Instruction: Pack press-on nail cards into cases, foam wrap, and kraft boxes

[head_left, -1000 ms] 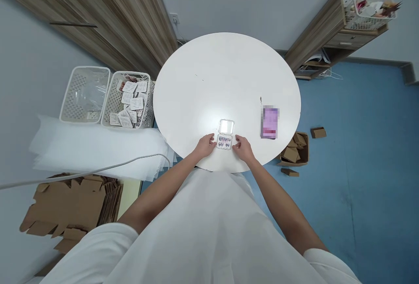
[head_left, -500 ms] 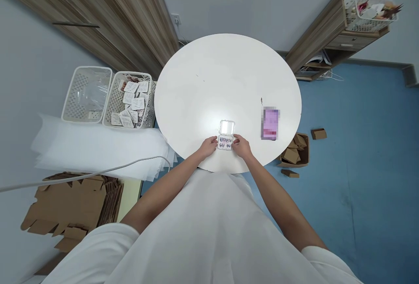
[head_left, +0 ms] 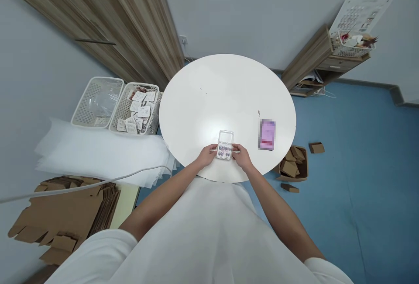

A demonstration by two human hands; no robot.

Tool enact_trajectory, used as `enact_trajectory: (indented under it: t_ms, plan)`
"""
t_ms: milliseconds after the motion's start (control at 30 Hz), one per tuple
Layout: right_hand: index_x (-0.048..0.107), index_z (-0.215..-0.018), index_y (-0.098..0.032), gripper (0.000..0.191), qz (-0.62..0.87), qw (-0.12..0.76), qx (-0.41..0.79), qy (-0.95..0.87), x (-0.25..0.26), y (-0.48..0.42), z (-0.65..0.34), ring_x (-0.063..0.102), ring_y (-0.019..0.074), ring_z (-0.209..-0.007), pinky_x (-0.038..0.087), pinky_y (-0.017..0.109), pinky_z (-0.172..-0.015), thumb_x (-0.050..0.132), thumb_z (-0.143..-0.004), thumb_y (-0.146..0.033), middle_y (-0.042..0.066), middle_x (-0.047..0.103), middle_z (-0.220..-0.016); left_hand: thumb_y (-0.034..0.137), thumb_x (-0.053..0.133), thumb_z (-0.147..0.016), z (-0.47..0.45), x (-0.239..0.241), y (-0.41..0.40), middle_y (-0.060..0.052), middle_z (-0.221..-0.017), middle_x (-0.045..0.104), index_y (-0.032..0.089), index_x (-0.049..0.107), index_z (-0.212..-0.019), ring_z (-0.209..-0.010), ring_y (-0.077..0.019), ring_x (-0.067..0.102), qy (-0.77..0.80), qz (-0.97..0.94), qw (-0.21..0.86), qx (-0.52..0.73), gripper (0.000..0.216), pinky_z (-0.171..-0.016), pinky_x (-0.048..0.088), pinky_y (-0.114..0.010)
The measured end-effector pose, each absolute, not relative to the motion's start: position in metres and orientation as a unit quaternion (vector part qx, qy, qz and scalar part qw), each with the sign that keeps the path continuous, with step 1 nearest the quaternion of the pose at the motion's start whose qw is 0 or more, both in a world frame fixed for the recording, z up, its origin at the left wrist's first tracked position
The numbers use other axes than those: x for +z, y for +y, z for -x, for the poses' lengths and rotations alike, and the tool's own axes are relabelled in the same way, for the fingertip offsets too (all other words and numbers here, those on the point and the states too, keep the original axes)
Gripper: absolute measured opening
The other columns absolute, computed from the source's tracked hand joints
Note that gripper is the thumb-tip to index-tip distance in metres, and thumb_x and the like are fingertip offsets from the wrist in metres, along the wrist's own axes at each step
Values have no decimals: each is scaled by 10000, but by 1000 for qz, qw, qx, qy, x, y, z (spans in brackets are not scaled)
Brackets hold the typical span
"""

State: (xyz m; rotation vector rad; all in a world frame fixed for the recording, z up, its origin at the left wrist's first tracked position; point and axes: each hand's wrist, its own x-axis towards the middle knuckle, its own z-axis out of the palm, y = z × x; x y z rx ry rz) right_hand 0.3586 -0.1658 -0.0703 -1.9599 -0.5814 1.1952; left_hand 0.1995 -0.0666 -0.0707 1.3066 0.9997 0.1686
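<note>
A small clear plastic case [head_left: 225, 146] lies on the round white table [head_left: 225, 87] near its front edge. Its lid is folded open away from me, and several small purple pieces sit in its tray. My left hand [head_left: 207, 156] grips the case's left side with curled fingers. My right hand [head_left: 241, 156] grips its right side the same way. A purple card or phone [head_left: 267, 134] lies flat on the table to the right of my hands.
Two white mesh baskets [head_left: 98, 102] stand at the left, one holding several white packets [head_left: 139, 108]. White foam sheets [head_left: 98, 153] and flattened cardboard [head_left: 65, 209] lie below them. A cardboard box [head_left: 294, 164] with scraps sits on the blue floor at the right. A wooden shelf [head_left: 324, 57] is at the back right.
The view has tilted up, so the table and hands sit lower in the picture. Both hands have closed in slightly on the case, which stays in place.
</note>
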Motion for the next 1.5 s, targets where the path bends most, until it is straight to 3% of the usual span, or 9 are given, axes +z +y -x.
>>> enact_trajectory:
  t_ms: [200, 500, 600, 800, 1000, 1300, 1500]
  plan:
    - [555, -1068, -197, 422, 734, 432, 478, -216, -39, -169, -359, 556, 93, -648, 483, 277, -632, 514, -648, -200, 39, 581, -982, 314, 615, -740, -195, -56, -64, -76, -889, 653, 155, 529, -1082, -801, -152, 597, 399, -522, 748, 95, 387, -763, 448, -334]
    - [637, -949, -199, 292, 702, 449, 523, -178, -25, -165, -391, 612, 150, -811, 494, 271, -664, 585, -706, -351, 74, 631, -1014, 347, 723, -630, -191, -37, -64, -51, -773, 650, 153, 534, -996, -703, -127, 594, 394, -486, 775, 91, 456, -701, 454, -312]
    - [645, -933, -198, 295, 679, 448, 558, -166, -26, -157, -403, 625, 148, -777, 502, 261, -631, 593, -714, -388, 84, 627, -1048, 352, 731, -617, -192, -33, -65, -47, -766, 648, 156, 541, -995, -715, -132, 597, 393, -493, 772, 81, 466, -710, 452, -317]
    - [670, -813, -165, 195, 660, 442, 568, -215, -31, -146, -399, 584, 104, -642, 474, 239, -602, 648, -666, -291, 54, 666, -848, 337, 739, -605, -191, -34, -71, -31, -712, 629, 142, 552, -983, -646, -107, 567, 382, -497, 773, 93, 466, -645, 434, -283]
    - [605, -1010, -206, 339, 644, 498, 542, -209, -26, -148, -394, 610, 123, -755, 477, 266, -688, 629, -693, -323, 55, 656, -943, 326, 747, -596, -190, -31, -74, -50, -752, 641, 144, 560, -1002, -641, -106, 565, 396, -477, 778, 100, 483, -635, 431, -281]
    - [560, -1026, -255, 319, 584, 533, 576, -209, -20, -169, -385, 578, 184, -971, 521, 317, -677, 574, -745, -405, 40, 606, -1093, 358, 759, -582, -206, -32, -84, -68, -806, 650, 152, 547, -1035, -688, -128, 594, 418, -437, 784, 140, 540, -682, 453, -311]
    - [611, -1006, -249, 319, 540, 556, 604, -186, -26, -183, -392, 569, 186, -1026, 510, 344, -814, 632, -701, -341, 43, 584, -1158, 321, 729, -630, -213, -30, -93, -84, -879, 652, 156, 550, -1047, -713, -118, 594, 427, -415, 789, 152, 483, -702, 458, -301]
